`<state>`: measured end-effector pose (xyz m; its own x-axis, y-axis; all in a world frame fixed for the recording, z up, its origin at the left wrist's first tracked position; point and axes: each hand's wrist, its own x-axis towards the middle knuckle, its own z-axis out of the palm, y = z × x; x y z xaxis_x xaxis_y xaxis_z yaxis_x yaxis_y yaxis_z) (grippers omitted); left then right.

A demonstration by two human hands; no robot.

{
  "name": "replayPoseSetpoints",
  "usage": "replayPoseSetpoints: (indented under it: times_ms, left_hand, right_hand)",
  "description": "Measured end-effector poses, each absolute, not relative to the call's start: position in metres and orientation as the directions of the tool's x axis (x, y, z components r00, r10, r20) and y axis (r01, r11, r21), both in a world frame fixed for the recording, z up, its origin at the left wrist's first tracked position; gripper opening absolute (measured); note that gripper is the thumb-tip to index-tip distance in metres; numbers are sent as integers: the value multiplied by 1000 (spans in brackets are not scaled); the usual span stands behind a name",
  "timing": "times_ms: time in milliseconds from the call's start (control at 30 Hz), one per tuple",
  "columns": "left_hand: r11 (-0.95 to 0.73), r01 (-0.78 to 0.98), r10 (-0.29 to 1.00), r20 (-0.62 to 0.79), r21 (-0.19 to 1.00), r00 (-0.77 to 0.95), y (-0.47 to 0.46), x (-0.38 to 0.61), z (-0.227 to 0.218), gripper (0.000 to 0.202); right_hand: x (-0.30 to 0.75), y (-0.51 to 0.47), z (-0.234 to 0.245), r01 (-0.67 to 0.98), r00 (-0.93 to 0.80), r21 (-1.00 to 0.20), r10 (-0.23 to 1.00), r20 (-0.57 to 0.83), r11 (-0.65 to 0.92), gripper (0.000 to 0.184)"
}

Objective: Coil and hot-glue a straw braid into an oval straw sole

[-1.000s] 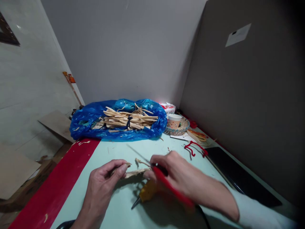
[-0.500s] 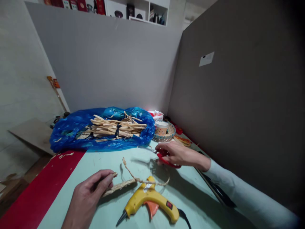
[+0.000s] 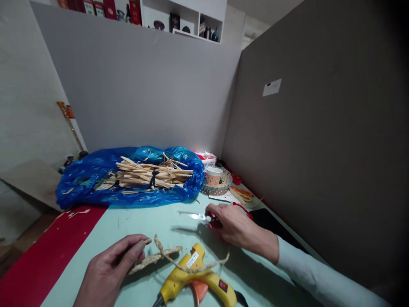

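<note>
My left hand (image 3: 110,268) pinches a rough, straw-coloured braided cord (image 3: 155,259) near the front left of the table. A thin twisted strand (image 3: 204,268) of the same fibre curls up beside it and runs over a yellow glue gun (image 3: 183,273). The gun lies on its side, its orange trigger facing me and its nozzle tip cut off by the lower edge. In my right hand (image 3: 238,228) are red-handled scissors (image 3: 195,215), held above the table with the blades pointing left. My fingers partly cover the handles.
A blue plastic bag (image 3: 86,170) with a tied bundle of dry straw strips (image 3: 140,172) spreads across the back. Right of it, a paper cup (image 3: 213,176) stands in a woven basket (image 3: 225,183). Yellow-handled scissors (image 3: 243,194) lie nearby. A grey partition (image 3: 303,140) rises along the right.
The scissors have swung into clear view, blades leftward. The thin strand's curved end has dropped from near my right hand onto the glue gun. The whole view has shifted slightly.
</note>
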<state>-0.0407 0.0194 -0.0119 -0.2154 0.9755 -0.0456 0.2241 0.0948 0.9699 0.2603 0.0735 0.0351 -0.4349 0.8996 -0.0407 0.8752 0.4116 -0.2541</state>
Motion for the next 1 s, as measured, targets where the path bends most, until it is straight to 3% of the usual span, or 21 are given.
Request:
replayPoseSetpoints:
  times_ms: [233, 333, 467, 667, 733, 867, 1000]
  left_hand:
    - [81, 256, 975, -23, 963, -221, 15, -34, -8, 42]
    - [53, 236, 960, 15, 970, -281, 13, -29, -6, 39]
    - [84, 249, 976, -30, 965, -215, 17, -34, -9, 40]
    - [76, 190, 968, -26, 979, -251, 16, -26, 4, 30]
    - [29, 187, 962, 24, 982, -271, 14, -20, 12, 23]
    - [53, 169, 959, -3, 984, -282, 12, -14, 19, 19]
    - [71, 135, 960, -31, 988, -278, 11, -13, 15, 19]
  right_hand:
    - [274, 145, 88, 904, -163, -369, 971, 175, 218, 33]
    - [278, 181, 104, 907, -20, -398, 956, 293, 140, 34]
    - [270, 205, 103, 919, 70, -382, 918, 391, 93, 34]
    - [252, 166, 83, 942, -95, -268, 925, 369, 203, 33]
    - [254, 142, 70, 933, -223, -215, 931, 289, 290, 33]
    - [266, 105, 30, 892, -434, -117, 899, 48, 437, 28]
    - [271, 91, 10, 873, -484, -70, 875, 2, 483, 24]
